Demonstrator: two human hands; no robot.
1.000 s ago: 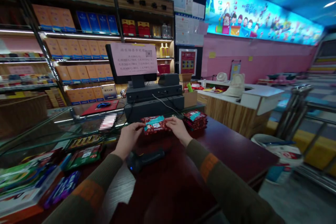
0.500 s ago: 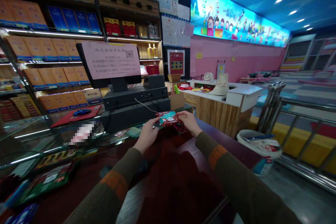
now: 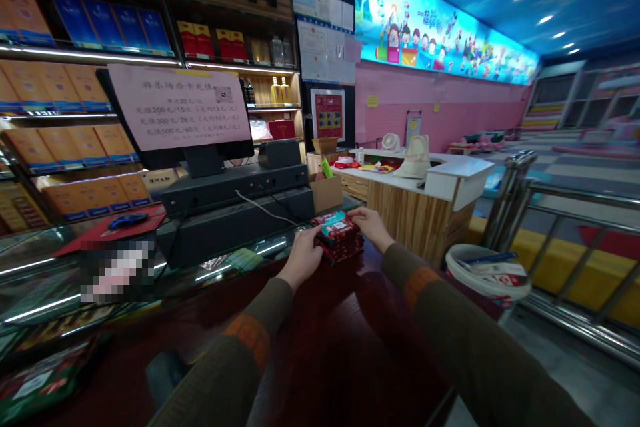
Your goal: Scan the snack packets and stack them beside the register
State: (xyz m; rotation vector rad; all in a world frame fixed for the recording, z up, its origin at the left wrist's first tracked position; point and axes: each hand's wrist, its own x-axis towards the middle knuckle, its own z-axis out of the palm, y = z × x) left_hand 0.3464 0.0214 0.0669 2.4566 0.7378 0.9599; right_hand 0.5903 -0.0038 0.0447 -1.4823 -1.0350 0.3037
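A: Starting big, over on the left: tall shelving (image 3: 240, 69), lined with rows of orange boxes (image 3: 85, 197).

B: And high to the right, a bright cartoon panel (image 3: 450, 33) above a pink wall (image 3: 400, 100)! Down in the foreground, the counter (image 3: 340, 347), dark red and glossy.

A: Past its far end, a white-topped wooden desk (image 3: 420, 210).

B: Swinging back left for the monitor (image 3: 205, 161), a pink printed sheet (image 3: 175, 110) across the side in view. Out right, beyond the counter's edge, a white bucket (image 3: 480, 292).

A: Into the action, then. Where to look?

B: Straight at the pile of red packets (image 3: 344, 252), near the counter's far end, between 2 hands.

A: State of the grip?

B: Right hand (image 3: 373, 228): thumb and fingertips in a narrow pinch at the right edge of the top packet (image 3: 337, 227). Left hand (image 3: 303, 255): fingers curled close against the left side, touching. Cannot tell whether gripping or merely resting there.

A: And that top packet?

B: Lying on the pile, red with a turquoise band and a small white label.

A: Smallest last: a blue mouse (image 3: 129, 220) on a red mat (image 3: 95, 228), well apart at the left.
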